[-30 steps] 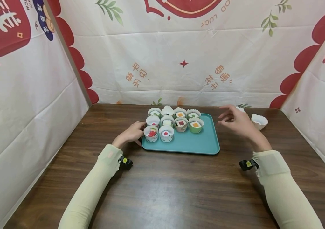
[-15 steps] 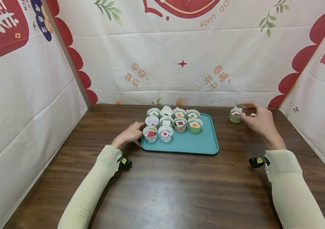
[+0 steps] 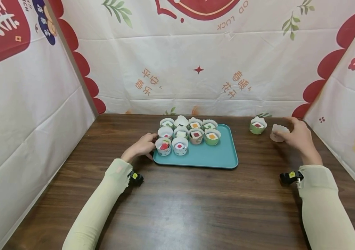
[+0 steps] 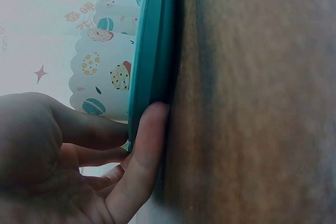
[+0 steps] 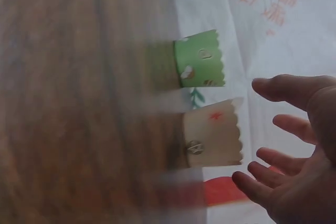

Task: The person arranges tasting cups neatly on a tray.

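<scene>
My left hand (image 3: 141, 145) pinches the left edge of a teal tray (image 4: 152, 51), with the thumb along its outer side and fingers at the rim. Scalloped paper baking cups (image 3: 180, 146) stand in rows on the tray's left and back parts, holding small coloured square pieces. At the right, my right hand (image 3: 302, 137) is around a beige paper baking cup (image 5: 212, 137), its thumb overlapping the cup in the head view. The right wrist view has the fingers spread and apart from the cup's rim. Left of that cup stands a green paper baking cup (image 3: 258, 126) with a red-and-white piece inside.
The brown wooden table (image 3: 177, 208) reaches back to a white printed cloth (image 3: 177, 69). More cloth walls rise at the left and right sides. Bare tray surface shows at its front right.
My right hand has moved right, from beside the tray, past the green cup, to the beige cup. The left hand stays on the tray's edge.
</scene>
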`<state>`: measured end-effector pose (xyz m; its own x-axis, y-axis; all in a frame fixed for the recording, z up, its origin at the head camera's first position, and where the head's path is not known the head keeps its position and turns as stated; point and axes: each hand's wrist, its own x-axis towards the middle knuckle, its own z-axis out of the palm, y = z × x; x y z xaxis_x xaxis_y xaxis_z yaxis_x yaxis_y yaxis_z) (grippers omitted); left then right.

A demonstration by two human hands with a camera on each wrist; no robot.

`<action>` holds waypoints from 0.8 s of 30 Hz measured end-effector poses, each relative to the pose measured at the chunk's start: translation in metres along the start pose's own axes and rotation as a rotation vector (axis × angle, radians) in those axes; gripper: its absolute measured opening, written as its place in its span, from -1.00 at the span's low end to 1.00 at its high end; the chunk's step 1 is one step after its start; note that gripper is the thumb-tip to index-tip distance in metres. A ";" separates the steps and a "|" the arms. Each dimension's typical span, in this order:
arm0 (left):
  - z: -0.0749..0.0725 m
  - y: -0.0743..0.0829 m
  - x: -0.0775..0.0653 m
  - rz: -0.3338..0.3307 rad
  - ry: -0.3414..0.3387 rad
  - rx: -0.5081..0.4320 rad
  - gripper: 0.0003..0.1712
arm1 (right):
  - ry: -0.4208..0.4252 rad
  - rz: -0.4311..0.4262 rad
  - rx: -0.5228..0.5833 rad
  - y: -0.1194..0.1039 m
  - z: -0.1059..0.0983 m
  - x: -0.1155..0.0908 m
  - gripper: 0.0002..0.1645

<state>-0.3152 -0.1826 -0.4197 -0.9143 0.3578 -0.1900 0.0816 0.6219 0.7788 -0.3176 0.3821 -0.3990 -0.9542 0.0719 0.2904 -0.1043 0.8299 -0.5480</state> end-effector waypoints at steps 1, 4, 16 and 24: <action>0.000 0.000 0.000 0.002 -0.001 0.000 -0.29 | -0.014 0.002 -0.012 0.003 0.001 0.000 -0.13; 0.000 0.000 -0.001 0.005 -0.004 0.003 -0.29 | -0.042 0.014 -0.024 0.007 0.005 0.001 -0.09; 0.000 -0.002 0.001 0.008 -0.001 0.005 -0.28 | -0.068 0.137 -0.010 0.008 0.005 -0.004 -0.10; 0.000 -0.002 0.001 0.033 -0.015 0.004 -0.28 | -0.142 0.138 -0.074 0.012 -0.001 -0.001 0.01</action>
<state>-0.3167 -0.1834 -0.4217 -0.9050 0.3887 -0.1731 0.1131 0.6121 0.7827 -0.3174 0.3923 -0.4053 -0.9885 0.1134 0.1000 0.0462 0.8563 -0.5144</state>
